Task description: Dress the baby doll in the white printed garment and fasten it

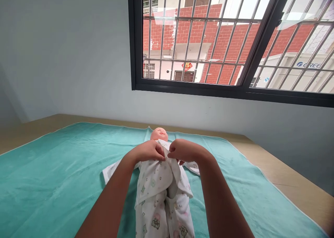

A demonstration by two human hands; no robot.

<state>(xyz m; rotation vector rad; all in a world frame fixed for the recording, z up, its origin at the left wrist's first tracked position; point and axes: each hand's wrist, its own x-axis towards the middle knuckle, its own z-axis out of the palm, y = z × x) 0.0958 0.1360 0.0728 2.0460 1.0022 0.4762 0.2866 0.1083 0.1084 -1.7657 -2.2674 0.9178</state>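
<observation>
Teal blanket (pixel 65 172); left hand (pixel 149 151), right hand (pixel 186 150) inturned, pinching shirt (pixel 153 179).

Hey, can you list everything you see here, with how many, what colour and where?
Baby doll: one, pink, lying face up in the centre
Wrap top: one, white with small prints, on the doll
Trousers: one pair, white with prints, below the top
Blanket: one, teal, under the doll
Flat surface: one, tan, under the blanket
Wall: one, pale grey, behind
Window: one, black-framed, upper right
Bars: many, silvery, across the window
Building: at least one, white and red brick, outside
Lettered panel: one, white with blue letters, outside right
Forearms: two, bare, from the bottom edge
Left grip: one, bare, fingers pinched at the top's front
Right grip: one, bare, pinched opposite it
</observation>
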